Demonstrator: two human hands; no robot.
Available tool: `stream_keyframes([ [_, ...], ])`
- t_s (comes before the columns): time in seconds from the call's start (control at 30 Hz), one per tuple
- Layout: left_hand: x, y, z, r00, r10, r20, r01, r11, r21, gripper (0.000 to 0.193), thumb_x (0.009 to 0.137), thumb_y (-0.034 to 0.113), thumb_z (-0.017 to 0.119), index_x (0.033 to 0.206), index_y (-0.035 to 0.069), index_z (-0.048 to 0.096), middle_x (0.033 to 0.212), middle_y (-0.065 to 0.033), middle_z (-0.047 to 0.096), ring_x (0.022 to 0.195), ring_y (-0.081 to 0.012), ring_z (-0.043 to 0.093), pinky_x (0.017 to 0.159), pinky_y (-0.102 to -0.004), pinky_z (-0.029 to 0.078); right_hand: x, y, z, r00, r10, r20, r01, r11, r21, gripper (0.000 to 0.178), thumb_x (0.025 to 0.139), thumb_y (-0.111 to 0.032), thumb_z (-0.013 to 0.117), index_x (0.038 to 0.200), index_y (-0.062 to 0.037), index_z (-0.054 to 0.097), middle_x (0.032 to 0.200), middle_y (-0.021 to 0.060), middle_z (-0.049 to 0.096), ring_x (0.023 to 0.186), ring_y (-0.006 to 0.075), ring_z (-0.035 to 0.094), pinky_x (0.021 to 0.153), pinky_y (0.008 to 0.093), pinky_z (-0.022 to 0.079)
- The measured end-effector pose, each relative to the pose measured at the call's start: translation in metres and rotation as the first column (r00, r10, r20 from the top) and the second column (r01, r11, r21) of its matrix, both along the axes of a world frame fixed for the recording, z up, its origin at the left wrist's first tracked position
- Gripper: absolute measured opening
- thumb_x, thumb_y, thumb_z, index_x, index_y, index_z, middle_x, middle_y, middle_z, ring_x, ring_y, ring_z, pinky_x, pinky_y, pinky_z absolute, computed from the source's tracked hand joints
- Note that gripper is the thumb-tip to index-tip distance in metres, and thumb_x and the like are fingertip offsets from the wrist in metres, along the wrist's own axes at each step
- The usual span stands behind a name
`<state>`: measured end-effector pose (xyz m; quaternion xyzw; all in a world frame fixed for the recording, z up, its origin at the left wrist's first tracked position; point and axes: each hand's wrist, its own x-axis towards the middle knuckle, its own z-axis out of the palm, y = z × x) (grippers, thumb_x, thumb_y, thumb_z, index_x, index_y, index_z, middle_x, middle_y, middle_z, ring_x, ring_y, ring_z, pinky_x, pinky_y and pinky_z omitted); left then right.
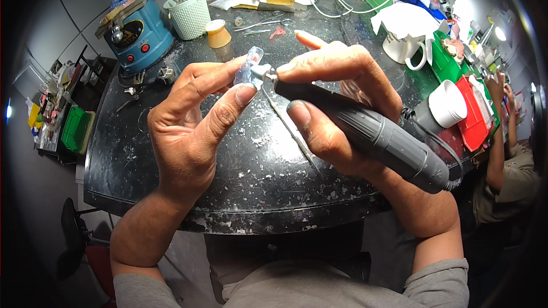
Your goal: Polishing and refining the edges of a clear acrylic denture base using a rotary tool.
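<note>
Grip of the left hand (191,111) is a pinch: thumb and fingers grasp a small clear piece (244,74) by its edges, holding it up above the tabletop (240,174), near the middle of the view. This piece is see-through with a faint bluish tint, its outline curved and uneven, with glossy highlights and a rounded lobe rising at its upper end; its finer shape is too small to tell. At its right side sits a pale, blunt bit (261,72), seemingly against it, though actual contact is hard to tell. Behind the bit, the right hand (359,74) is wrapped around a thick, dark grey rotary handpiece (379,134), whose coiled cord (456,171) bends away at the rear. Beneath them, a slender metal instrument (291,128) lies slantwise on the black, scuffed surface. Farther back stand an amber jar (218,37) with a pale top and a light green woven cup (191,18) of tools, beside a blue machine (140,51) with red buttons. On the right, a white cup (448,104) lies tipped near a red tray (472,120).
</note>
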<state>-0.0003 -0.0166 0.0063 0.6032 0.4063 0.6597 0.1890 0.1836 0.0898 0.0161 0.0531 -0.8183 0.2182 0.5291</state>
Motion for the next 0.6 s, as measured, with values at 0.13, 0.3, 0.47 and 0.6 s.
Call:
stream_keyframes([
  [0.13,0.0,0.0,0.0,1.0,0.016,-0.013,-0.016,1.0,0.002,0.032,0.088,0.005,0.074,0.119,0.0,0.07,0.105,-0.0085,0.067,0.098,-0.0134,0.061,0.092,-0.0273,0.047,0.001,-0.001,0.001,1.0,-0.021,-0.01,0.021,1.0,0.0,0.031,0.08,-0.005,0.069,0.11,-0.0016,0.058,0.101,0.0118,0.069,0.094,0.022,0.068,0.109,0.0584,0.04],
  [0.3,0.001,0.002,0.0,1.0,0.023,-0.003,-0.023,1.0,0.01,0.032,0.087,0.005,0.074,0.118,0.0,0.07,0.104,-0.0078,0.067,0.097,-0.0125,0.061,0.091,-0.0268,0.047,0.005,-0.004,0.004,0.999,-0.016,0.045,0.02,0.995,-0.096,0.029,0.084,-0.01,0.065,0.111,-0.0016,0.059,0.101,0.0112,0.068,0.095,0.0214,0.067,0.109,0.0588,0.039],
  [0.47,0.0,0.001,0.0,0.991,-0.051,0.121,0.057,0.997,-0.048,0.027,0.089,0.003,0.073,0.114,-0.001,0.066,0.104,-0.0061,0.067,0.099,-0.0114,0.061,0.093,-0.0263,0.047,0.003,-0.006,0.004,0.995,-0.095,0.008,0.096,0.992,-0.08,0.031,0.084,-0.006,0.062,0.113,0.0018,0.056,0.101,0.0148,0.065,0.097,0.0213,0.066,0.107,0.0508,0.045],
  [0.6,-0.004,0.004,-0.003,0.937,-0.162,0.309,0.194,0.978,-0.079,0.022,0.09,0.0,0.069,0.111,0.001,0.061,0.106,-0.0062,0.067,0.099,-0.0112,0.063,0.095,-0.0264,0.048,0.0,-0.018,0.004,1.0,-0.021,0.004,0.021,0.958,-0.288,0.032,0.085,-0.003,0.059,0.116,0.003,0.055,0.101,0.0155,0.065,0.098,0.0215,0.067,0.1,0.0439,0.05],
])
